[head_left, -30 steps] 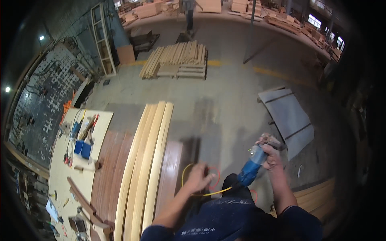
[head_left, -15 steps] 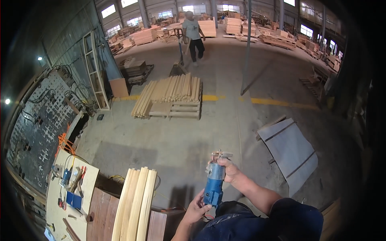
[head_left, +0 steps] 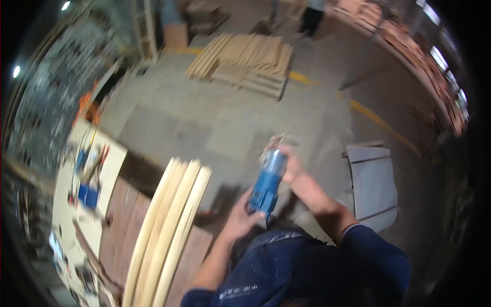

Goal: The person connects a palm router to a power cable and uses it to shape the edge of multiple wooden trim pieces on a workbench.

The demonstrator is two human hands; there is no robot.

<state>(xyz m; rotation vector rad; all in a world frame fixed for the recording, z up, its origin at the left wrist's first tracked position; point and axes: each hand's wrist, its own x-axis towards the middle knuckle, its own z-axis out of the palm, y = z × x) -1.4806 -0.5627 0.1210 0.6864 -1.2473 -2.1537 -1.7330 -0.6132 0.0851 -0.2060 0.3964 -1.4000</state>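
Between my hands is a blue trim router (head_left: 267,181), a handheld power tool held at a tilt in front of my body. My right hand (head_left: 292,163) wraps round its upper end, just below the metal base, which is blurred. Around the lower end of the motor housing close the fingers of my left hand (head_left: 243,217). To the left, several pale wooden strips (head_left: 166,235) lie side by side across a brown board (head_left: 123,220), apart from both hands.
A pale workbench (head_left: 113,153) at the left carries hand tools and a blue box (head_left: 88,196). Ahead, a pallet of wooden strips (head_left: 245,56) stands on the floor. A grey sheet-covered stack (head_left: 374,184) lies at the right. Far off, a person (head_left: 311,20) stands, partly cut off.
The view has swung down and turned, so the bench and strips show more fully and the far hall less. Both hands still hold the router.
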